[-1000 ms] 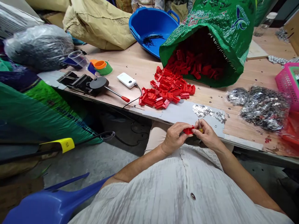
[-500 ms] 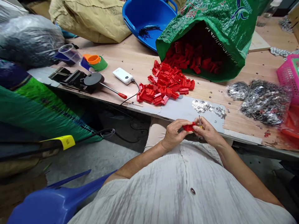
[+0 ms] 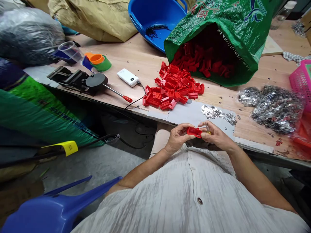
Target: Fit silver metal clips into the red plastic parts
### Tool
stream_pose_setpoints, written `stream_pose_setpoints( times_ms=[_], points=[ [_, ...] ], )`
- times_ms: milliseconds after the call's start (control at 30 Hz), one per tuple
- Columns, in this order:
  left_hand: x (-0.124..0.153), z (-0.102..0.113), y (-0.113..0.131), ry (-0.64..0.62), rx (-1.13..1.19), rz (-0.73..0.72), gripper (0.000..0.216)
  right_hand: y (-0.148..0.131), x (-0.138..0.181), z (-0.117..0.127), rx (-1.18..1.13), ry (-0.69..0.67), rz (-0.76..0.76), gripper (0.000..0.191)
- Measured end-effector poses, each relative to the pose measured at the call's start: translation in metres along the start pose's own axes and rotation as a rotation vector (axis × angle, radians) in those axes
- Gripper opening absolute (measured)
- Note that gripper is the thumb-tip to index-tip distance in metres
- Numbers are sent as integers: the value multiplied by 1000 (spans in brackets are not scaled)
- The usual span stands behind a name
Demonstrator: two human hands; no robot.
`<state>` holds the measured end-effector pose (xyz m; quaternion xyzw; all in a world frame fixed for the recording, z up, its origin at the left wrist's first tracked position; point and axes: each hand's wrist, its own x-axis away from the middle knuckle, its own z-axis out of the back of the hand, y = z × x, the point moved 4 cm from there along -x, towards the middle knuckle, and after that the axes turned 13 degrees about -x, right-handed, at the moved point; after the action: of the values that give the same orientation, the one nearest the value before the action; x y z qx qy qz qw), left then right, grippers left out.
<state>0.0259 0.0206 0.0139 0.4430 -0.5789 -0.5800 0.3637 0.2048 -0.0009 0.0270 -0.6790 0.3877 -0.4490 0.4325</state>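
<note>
My left hand (image 3: 177, 138) pinches one end of a small red plastic housing (image 3: 193, 131), its hollow side facing up, just off the table's front edge and above my lap. At the other end, the fingertips of my right hand (image 3: 217, 136) touch the housing. Tucked in that same right hand is a thin tool with a yellow handle and a metal shaft (image 3: 208, 128); it looks like a small screwdriver, partly hidden by the fingers. Beyond my hands lies a pile of similar red housings (image 3: 172, 85). Small shiny metal pieces (image 3: 211, 112) are spread on a grey sheet near my right hand.
A green sack (image 3: 245, 69) spills red housings. Behind stand a blue basin (image 3: 138, 19) and a brown sack (image 3: 92, 21). To the left are a lever-handled clamp device (image 3: 97, 81) and a white power bank (image 3: 128, 77) with cable. Bagged metal pieces (image 3: 277, 110) and a pink basket (image 3: 300, 76) lie right.
The red housing has turned so its hollow side shows more, and it sits slightly further left. The right-hand tool has tilted from upright, and the right fingers have shifted.
</note>
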Motion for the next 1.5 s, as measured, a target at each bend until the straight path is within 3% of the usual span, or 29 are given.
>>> stream_pose_setpoints(
  times_ms=[167, 267, 400, 533, 633, 833, 1000, 1133, 1333, 1500],
  points=[
    [-4, 7, -6, 51, 65, 67, 41, -32, -35, 39, 830, 429, 272, 15],
    [-4, 9, -6, 54, 56, 66, 38, -36, -58, 45, 1085, 456, 214, 15],
    [-5, 14, -6, 79, 49, 78, 40, -34, -77, 44, 1195, 460, 104, 12],
    [-7, 17, -6, 116, 117, 136, 42, -37, -83, 43, 1203, 442, 122, 9],
    [-9, 16, -5, 130, 223, 193, 45, -41, -73, 41, 1085, 444, 188, 9],
    [-16, 9, 3, 102, 360, 234, 48, -51, -32, 11, 728, 221, 365, 11],
    [-18, 1, 9, 70, 373, 234, 48, -54, -9, -11, 679, 130, 537, 5],
    [-18, -4, 15, 39, 375, 236, 48, -53, -4, -14, 668, 82, 670, 10],
    [-18, -8, 22, 16, 377, 250, 47, -52, 1, -11, 610, 36, 684, 12],
    [-20, -11, 32, -41, 384, 246, 47, -56, 4, -12, 553, 97, 645, 6]
  ],
)
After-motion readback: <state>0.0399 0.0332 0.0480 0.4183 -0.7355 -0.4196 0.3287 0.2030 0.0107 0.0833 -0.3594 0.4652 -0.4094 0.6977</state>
